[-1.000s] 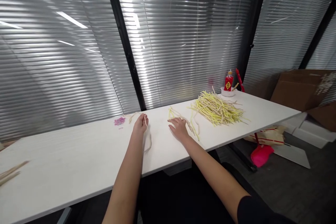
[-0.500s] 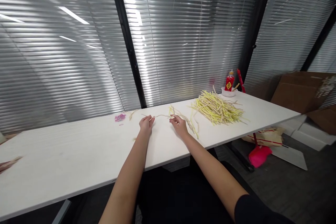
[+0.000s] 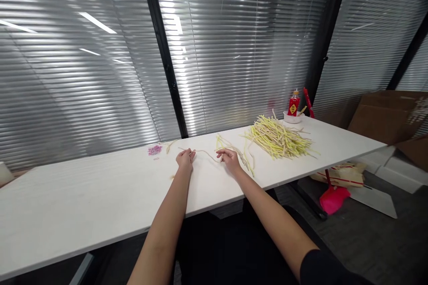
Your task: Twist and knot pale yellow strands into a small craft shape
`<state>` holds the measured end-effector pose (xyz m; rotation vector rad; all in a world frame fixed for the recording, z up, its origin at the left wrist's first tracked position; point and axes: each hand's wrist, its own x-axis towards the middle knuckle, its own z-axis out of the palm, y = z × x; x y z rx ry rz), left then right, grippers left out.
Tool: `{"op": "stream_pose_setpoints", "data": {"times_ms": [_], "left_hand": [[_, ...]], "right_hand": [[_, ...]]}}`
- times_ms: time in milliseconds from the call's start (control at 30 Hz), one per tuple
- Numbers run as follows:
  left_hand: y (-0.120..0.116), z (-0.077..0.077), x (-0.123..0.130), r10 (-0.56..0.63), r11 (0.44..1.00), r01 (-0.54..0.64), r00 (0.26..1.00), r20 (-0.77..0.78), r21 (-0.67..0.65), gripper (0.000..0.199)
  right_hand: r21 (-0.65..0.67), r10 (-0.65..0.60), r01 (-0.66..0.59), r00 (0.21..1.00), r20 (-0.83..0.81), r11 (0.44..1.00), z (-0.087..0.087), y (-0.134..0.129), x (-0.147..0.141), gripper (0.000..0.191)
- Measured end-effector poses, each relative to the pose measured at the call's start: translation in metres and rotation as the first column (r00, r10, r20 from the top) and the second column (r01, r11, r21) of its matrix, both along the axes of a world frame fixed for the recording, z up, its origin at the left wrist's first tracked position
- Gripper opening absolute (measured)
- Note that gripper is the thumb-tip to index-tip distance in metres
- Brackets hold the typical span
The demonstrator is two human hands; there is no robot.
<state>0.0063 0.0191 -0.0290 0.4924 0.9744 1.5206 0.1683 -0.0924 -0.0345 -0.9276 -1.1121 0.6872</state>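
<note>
Pale, thin, flexible strand (image 3: 206, 153) sags mid-scene; my left hand (image 3: 184, 157) pinches it, while my right hand (image 3: 229, 158) curls at its right part, grip unclear. Tugging might snap it; drifting right might tangle it among loose, thin, yellow-and-beige strands (image 3: 245, 161).
</note>
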Motion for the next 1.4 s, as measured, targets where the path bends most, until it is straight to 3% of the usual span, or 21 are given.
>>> {"op": "stream_pose_setpoints", "data": {"times_ms": [200, 333, 500, 800, 1000, 1400], "left_hand": [[0.002, 0.0, -0.002, 0.038, 0.999, -0.037, 0.999, 0.014, -0.018, 0.016], [0.003, 0.0, -0.002, 0.045, 0.999, -0.045, 0.999, 0.008, -0.02, 0.016], [0.004, -0.001, -0.002, 0.034, 0.999, -0.034, 0.999, -0.016, -0.012, 0.015], [0.003, -0.003, -0.001, -0.059, 0.998, 0.06, 0.995, -0.081, 0.004, 0.017], [0.004, -0.003, -0.002, -0.129, 0.992, 0.13, 0.986, -0.104, 0.0, 0.009], [0.004, -0.003, -0.003, -0.211, 0.977, 0.21, 0.97, -0.121, -0.016, 0.004]], "right_hand": [[0.0, 0.009, -0.009, 0.996, 0.083, 1.0, -0.005, 0.004, 0.002, 0.038], [0.008, 0.002, -0.003, 0.998, 0.069, 1.0, -0.004, 0.004, 0.001, 0.026], [0.004, -0.028, 0.027, 1.0, 0.012, 1.0, 0.001, 0.002, 0.001, 0.016], [-0.029, -0.022, 0.017, 0.982, -0.189, 0.999, 0.003, 0.004, 0.003, 0.022], [-0.03, 0.067, -0.083, 0.928, -0.367, 0.996, 0.004, 0.002, 0.005, 0.027], [0.01, 0.249, -0.291, 0.803, -0.541, 0.957, 0.014, -0.005, 0.012, 0.025]]}}
